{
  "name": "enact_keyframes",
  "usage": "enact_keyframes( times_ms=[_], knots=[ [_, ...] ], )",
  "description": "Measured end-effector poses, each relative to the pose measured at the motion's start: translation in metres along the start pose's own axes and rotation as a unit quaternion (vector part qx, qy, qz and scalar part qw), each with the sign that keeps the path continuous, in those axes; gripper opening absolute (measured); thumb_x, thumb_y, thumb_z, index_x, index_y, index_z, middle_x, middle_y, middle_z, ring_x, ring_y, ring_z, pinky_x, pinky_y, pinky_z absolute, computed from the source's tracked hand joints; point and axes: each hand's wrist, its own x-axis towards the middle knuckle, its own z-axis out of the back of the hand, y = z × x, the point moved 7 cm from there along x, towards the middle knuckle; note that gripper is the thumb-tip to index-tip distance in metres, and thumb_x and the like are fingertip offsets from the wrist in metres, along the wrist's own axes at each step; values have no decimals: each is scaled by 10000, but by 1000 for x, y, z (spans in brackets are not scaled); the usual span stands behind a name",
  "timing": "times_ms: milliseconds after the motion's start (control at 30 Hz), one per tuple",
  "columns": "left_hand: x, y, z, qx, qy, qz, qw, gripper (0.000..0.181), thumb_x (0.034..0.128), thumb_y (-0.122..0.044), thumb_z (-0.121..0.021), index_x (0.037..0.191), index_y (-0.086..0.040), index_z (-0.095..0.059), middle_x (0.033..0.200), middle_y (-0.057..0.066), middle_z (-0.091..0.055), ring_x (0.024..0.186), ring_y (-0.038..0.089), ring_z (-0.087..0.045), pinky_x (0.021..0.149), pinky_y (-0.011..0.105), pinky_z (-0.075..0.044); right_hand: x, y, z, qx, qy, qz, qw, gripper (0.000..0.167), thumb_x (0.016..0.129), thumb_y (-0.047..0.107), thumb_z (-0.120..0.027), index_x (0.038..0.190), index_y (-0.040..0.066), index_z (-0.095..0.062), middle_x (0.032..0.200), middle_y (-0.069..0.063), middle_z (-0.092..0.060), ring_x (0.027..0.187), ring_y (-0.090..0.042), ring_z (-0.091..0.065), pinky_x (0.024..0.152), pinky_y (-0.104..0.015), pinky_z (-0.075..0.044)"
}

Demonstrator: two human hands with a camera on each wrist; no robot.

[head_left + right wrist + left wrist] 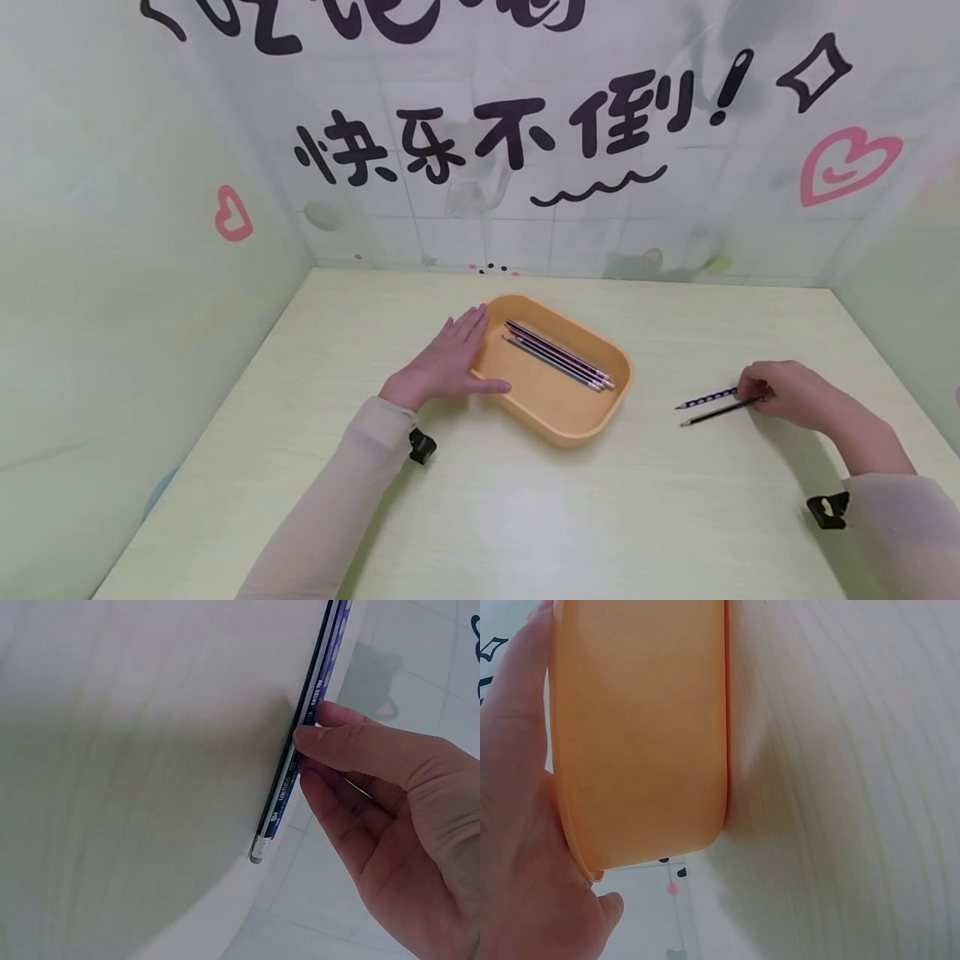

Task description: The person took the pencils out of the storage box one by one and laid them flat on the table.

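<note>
My left hand [448, 360] lies against the left end of an orange tray [536, 408], its fingers straight along the rim and its thumb over the near side. In the left wrist view the tray's outer wall [641, 735] faces the camera. Inside the tray lies a small bunch of pencils [558, 357] side by side. To the right of the tray, my right hand [798, 398] pinches two pencils, a black pencil [716, 413] and a blue white-dotted pencil [707, 398], between thumb and fingers. Their points face left; the right wrist view shows an eraser end [259, 851].
The pale wooden table [600, 517] carries the tray and both forearms. Behind it stands a white backdrop [465, 233] with black lettering and pink hearts, with pale sheets at both sides. Each wrist wears a small black camera mount [422, 447].
</note>
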Motion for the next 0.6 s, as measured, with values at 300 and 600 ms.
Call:
enact_keyframes(
  times_ms=[300, 600],
  knots=[
    [1, 0, 1, 75, 0, 5, 10000, 1201, 841, -704, -623, 1587, -1, 3, 1694, 125, 44, 1577, 281, 26, 1287, 493, -25, 4, 12, 7, 37, -48, -154, 9999, 179, 772, 16, -784, 883, 117, -685, 866, 68, -662, 783, -68, -568, 685, -268, -525],
    [2, 2, -1, 102, -60, -25, 9999, 1211, 833, -705, -632, 1585, 8, -5, 1692, 132, 36, 1576, 285, 15, 1285, 499, -42, 1, 30, 16, 263, -403, -23, 9988, 225, 795, 81, -801, 999, 86, -706, 970, 8, -717, 878, -216, -681, 770, -344, -583]
  ],
)
